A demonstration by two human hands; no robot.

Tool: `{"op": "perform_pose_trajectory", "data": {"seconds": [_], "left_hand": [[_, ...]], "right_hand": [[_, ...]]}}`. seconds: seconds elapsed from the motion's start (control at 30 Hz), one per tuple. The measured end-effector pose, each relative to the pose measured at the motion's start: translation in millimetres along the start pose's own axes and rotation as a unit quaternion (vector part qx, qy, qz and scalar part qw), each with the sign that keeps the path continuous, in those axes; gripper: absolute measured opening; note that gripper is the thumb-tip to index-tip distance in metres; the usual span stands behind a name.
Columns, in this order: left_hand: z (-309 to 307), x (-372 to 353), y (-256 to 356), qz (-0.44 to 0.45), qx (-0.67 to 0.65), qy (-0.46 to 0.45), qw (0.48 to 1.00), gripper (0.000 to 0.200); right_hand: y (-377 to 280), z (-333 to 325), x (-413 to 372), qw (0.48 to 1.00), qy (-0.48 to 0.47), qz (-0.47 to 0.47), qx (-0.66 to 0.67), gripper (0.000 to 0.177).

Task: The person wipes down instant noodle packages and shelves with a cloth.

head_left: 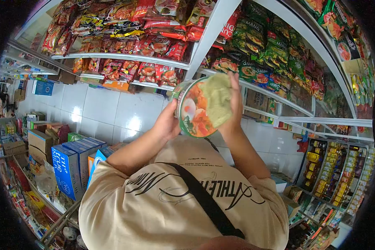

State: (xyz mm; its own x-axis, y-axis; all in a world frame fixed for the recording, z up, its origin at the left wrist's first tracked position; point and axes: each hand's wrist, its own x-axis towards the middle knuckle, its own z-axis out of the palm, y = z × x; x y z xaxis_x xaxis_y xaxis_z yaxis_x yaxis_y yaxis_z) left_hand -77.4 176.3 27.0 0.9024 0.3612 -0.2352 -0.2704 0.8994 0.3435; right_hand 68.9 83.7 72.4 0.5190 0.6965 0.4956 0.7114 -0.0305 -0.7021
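My left hand (169,121) is closed round the side of a large instant noodle cup (199,123), which is tilted so its lid faces me. The lid carries a picture of shrimp and egg with a green rim. A pale green cloth (216,98) lies over the right part of the lid. My right hand (235,104) presses the cloth against the lid and right edge of the cup; part of its fingers is hidden behind the cloth.
Shelves ahead hold red noodle packets (158,48) and green noodle packets (277,50), with a white shelf post (210,35) between them. Blue milk cartons (66,171) stand at the left. Bottles (333,166) fill a rack at the right. White floor tiles (131,110) show below.
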Motion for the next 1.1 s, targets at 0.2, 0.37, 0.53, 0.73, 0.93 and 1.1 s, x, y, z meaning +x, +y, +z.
{"op": "perform_pose_trajectory", "data": {"seconds": [0.2, 0.37, 0.53, 0.73, 0.93, 1.1], "left_hand": [[-2.4, 7.3, 4.6, -0.018, -0.017, 0.029, 0.999, 0.059], [4.1, 5.0, 4.4, -0.006, 0.022, 0.020, 1.000, 0.062], [15.7, 11.3, 11.4, -0.055, -0.036, 0.003, 0.998, 0.062], [37.5, 14.1, 14.7, -0.061, -0.172, -0.053, 0.982, 0.056], [26.8, 13.6, 11.2, -0.027, -0.155, -0.091, 0.983, 0.054], [10.5, 9.4, 1.5, -0.024, 0.126, 0.035, 0.991, 0.057]], "right_hand": [[-22.9, 0.5, -17.1, 0.957, -0.224, -0.181, -0.027, 0.036], [-15.9, -18.6, 4.4, 0.980, -0.092, -0.144, -0.105, 0.032], [20.2, -22.8, 7.4, 0.928, -0.034, 0.226, 0.294, 0.040], [16.4, -31.1, 9.9, 0.936, 0.050, 0.252, 0.240, 0.058], [16.6, -19.5, -36.7, 0.844, -0.117, 0.209, 0.480, 0.064], [26.6, -19.5, -52.2, 0.802, -0.015, 0.177, 0.570, 0.054]]}}
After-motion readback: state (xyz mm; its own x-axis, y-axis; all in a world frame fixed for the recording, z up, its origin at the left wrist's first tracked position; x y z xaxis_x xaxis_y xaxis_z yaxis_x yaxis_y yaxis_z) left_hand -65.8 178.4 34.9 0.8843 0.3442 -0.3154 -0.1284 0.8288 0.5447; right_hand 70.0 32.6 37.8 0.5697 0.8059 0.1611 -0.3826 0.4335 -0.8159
